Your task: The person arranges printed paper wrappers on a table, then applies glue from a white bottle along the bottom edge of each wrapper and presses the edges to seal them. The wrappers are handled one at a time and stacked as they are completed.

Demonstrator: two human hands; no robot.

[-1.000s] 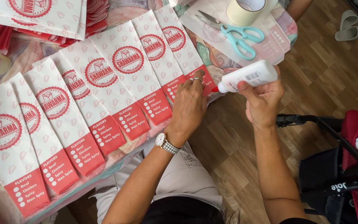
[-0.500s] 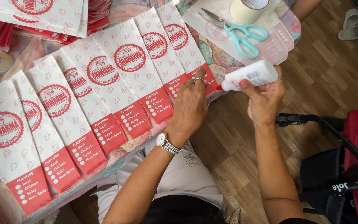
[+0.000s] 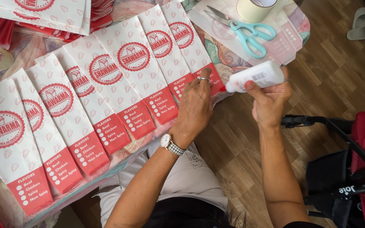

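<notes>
Right hand point(image 3: 271, 103) clamped round one white glue bottle point(image 3: 256, 77), red nozzle beside left hand point(image 3: 196, 105), fingers flat, pressing the nearest of seven overlapping white-and-red paper sleeves point(image 3: 134, 71), one teal scissors point(image 3: 250, 33) beyond.

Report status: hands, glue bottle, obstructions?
Left hand flat on end paper bag. Right hand holds white glue bottle, nozzle at bag's edge. Nothing between.

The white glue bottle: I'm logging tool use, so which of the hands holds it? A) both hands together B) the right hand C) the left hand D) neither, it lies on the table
B: the right hand grips the white glue bottle, its red tip pointing at the edge of the rightmost paper bag, while the left hand lies flat on that bag.
</notes>
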